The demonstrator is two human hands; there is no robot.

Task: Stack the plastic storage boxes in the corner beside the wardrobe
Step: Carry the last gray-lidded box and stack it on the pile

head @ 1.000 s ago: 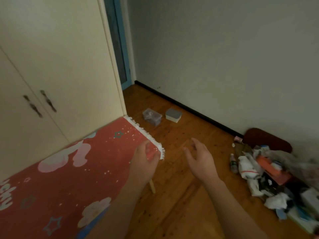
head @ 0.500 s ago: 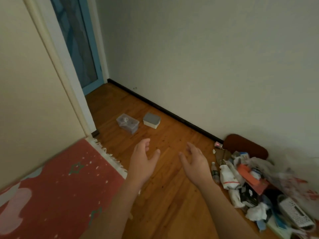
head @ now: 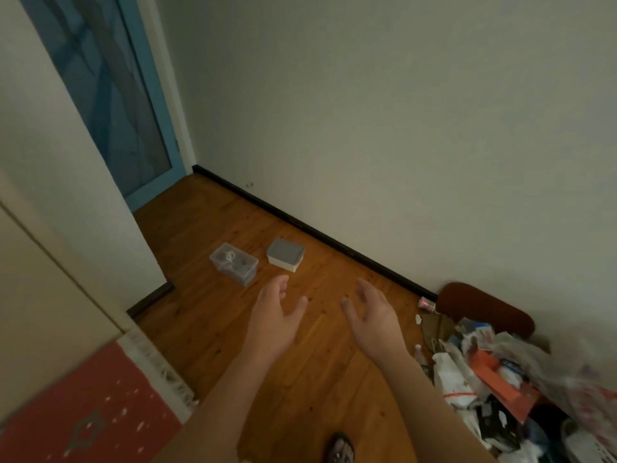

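Note:
Two small plastic boxes sit side by side on the wooden floor ahead of me. The clear box (head: 234,263) holds small items and lies nearer the cream wardrobe (head: 76,182). The white box with a grey lid (head: 285,254) rests just right of it. My left hand (head: 275,314) and my right hand (head: 372,317) are stretched forward over the floor, palms facing each other, fingers apart, both empty. They are short of the boxes and touch nothing.
A blue-framed door (head: 110,91) stands in the far corner behind the wardrobe. A black skirting runs along the white wall. A pile of bags and rubbish (head: 500,382) fills the right. A red rug (head: 86,412) lies at lower left. My foot (head: 340,447) shows below.
The view has swung right and moved forward past the rug; the boxes are nearer. Both hands stay raised, open and empty.

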